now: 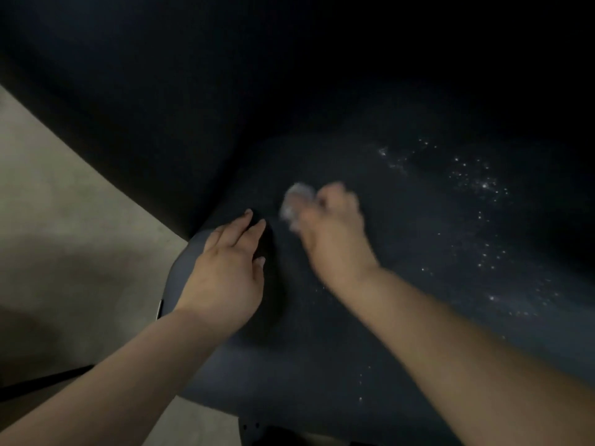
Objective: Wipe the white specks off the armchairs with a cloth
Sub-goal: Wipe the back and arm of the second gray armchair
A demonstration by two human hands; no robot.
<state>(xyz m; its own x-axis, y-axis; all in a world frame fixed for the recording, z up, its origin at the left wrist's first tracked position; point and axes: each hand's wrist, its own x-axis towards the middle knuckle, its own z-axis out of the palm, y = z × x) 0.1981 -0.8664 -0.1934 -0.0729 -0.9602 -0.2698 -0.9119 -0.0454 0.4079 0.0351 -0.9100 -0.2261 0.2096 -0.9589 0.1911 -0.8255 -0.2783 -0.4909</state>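
Dark fabric covers the armchair seat, dusted with white specks mostly on its right side. The right hand, blurred, grips a small pale cloth against the seat mid-wipe. The left hand rests flat, fingers straight, near the left edge. Next, the cloth likely needs sweeping rightward across the specks. No containers are visible.

place: indoor seating area | evidence: dark upholstered armchair, beige floor

Left hand lies flat, fingers straight; right hand curled, blurred.
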